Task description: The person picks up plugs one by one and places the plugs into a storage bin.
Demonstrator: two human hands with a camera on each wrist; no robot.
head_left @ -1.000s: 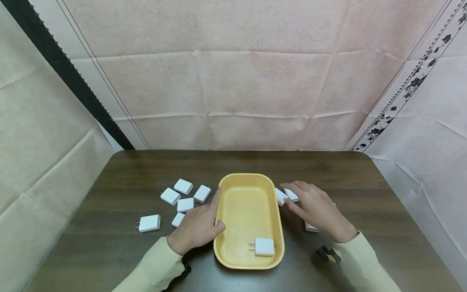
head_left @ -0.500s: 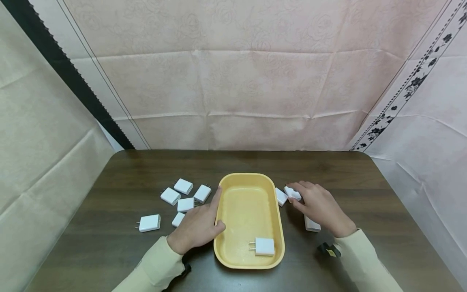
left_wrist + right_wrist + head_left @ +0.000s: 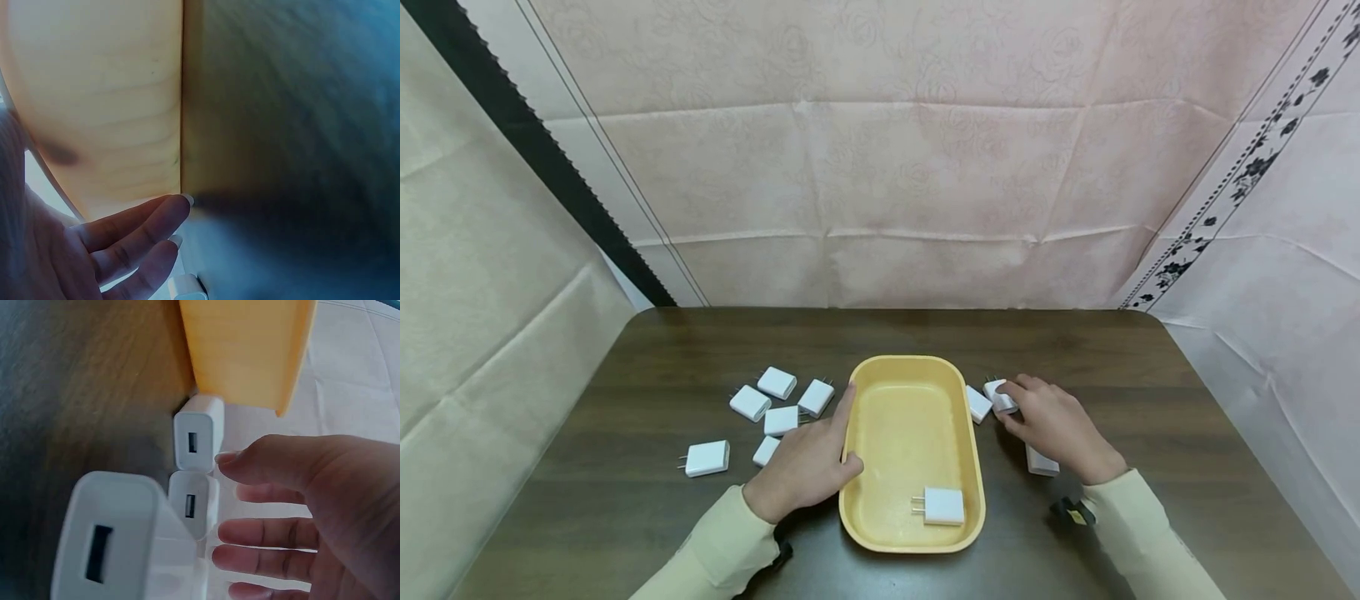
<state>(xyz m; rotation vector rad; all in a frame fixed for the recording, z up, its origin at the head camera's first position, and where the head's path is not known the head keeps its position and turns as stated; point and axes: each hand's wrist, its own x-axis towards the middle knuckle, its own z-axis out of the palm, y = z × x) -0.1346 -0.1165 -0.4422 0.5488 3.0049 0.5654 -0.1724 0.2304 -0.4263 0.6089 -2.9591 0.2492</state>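
1. Alone inside the yellow tray [image 3: 910,360], at its near end, a white charger [image 3: 943,506] lies with prongs pointing left; a jolt to the tray could set it sliding, since nothing visible holds it
2. The left hand [image 3: 812,464], open and gripping nothing firmly, lies along the tray's left rim, index finger straight, thumb over the edge; too hard a press there could tip or shift the tray
3. To the right of the tray, a stray charger [image 3: 1041,461] sits partly beneath the right hand [image 3: 1048,425], where a low sweep of the sleeve [image 3: 1138,521] could knock it away
4. Loosely open, the right hand brings thumb and index fingertip to a fingertip charger [image 3: 994,390] just right of the tray; with no firm pinch visible, the case could slip
5. Between that charger and the tray's right wall, a crowded neighbour [image 3: 978,405] risks being shoved by the same fingers
6. Left of the tray, six chargers [image 3: 750,403] dot the tabletop [image 3: 700,358], one partly hidden by the left hand and exposed to a careless brush
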